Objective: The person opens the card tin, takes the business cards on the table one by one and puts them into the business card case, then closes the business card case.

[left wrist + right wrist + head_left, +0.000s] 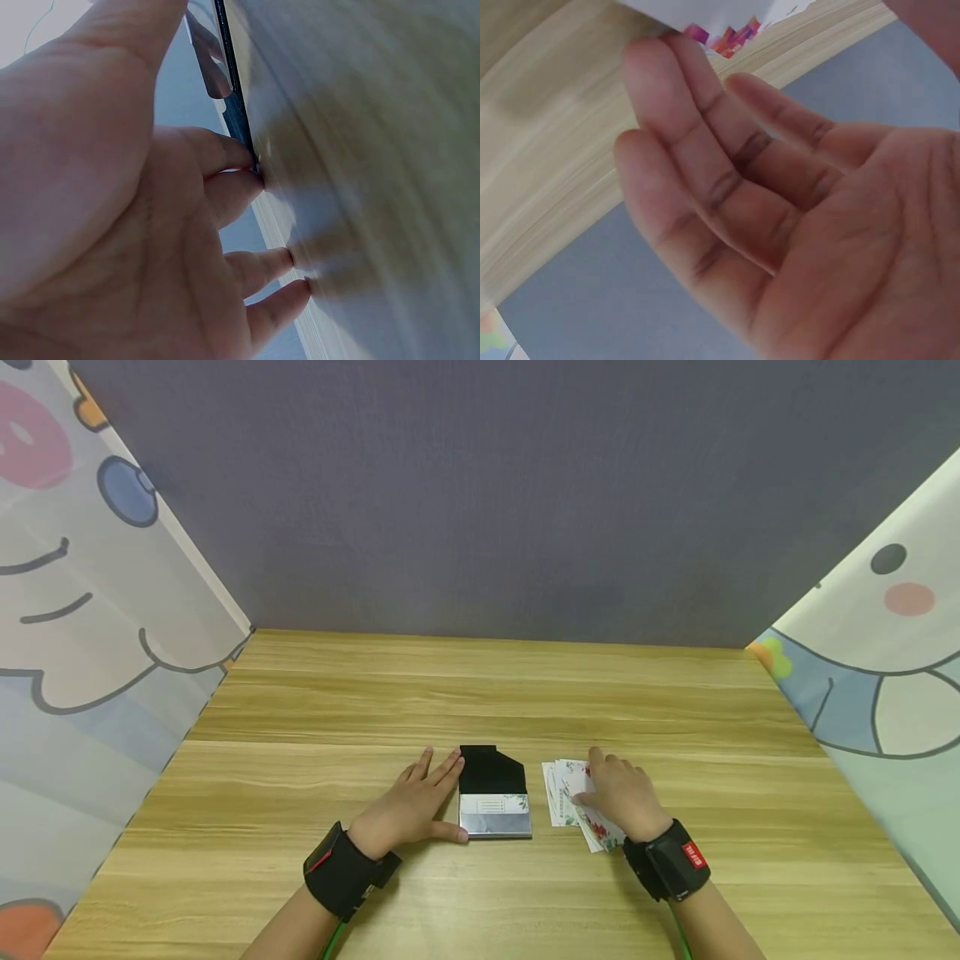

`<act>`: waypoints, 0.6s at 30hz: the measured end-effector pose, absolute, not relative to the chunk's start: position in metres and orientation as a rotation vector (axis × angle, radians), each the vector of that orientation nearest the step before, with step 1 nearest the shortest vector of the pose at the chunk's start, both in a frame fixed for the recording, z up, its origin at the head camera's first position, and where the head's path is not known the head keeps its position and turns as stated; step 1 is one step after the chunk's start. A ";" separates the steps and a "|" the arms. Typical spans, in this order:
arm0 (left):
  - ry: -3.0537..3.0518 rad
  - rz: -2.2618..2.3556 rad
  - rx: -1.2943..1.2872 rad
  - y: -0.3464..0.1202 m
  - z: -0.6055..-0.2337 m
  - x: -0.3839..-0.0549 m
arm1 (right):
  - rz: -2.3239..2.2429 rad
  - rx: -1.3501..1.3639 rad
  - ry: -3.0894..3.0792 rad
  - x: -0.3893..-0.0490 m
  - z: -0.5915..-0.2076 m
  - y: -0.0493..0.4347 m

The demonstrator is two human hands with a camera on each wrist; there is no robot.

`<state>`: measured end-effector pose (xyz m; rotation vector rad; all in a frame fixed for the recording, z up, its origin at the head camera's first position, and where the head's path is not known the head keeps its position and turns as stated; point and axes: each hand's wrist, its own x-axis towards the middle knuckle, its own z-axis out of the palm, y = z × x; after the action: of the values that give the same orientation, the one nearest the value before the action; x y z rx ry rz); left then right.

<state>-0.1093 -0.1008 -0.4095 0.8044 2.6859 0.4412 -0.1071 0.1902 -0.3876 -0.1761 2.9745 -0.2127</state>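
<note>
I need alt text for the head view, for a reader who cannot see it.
A person's left grip, a bare hand, touches the left side of an open black and silver card case holding printed cards; the right grip touches loose floral cards beside it, on a wooden table before a gray panel.

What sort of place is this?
Perhaps a small booth or partitioned workspace, though the pictures show nothing beyond it: a wood-grain table stands against a plain grey panel, with cartoon-printed sheets on both sides.
</note>
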 end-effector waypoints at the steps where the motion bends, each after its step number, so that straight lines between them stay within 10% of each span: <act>1: 2.685 0.442 0.804 -0.101 -0.409 -0.109 | -0.218 -0.175 2.978 -0.107 -0.388 0.190; 18: 2.680 0.436 0.794 -0.100 -0.409 -0.109 | -0.513 -0.298 3.086 -0.109 -0.383 0.184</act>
<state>-0.1093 -0.0999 -0.4091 0.7944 2.6801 0.4360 -0.1092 0.1844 -0.3829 -0.2984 3.0865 -0.5125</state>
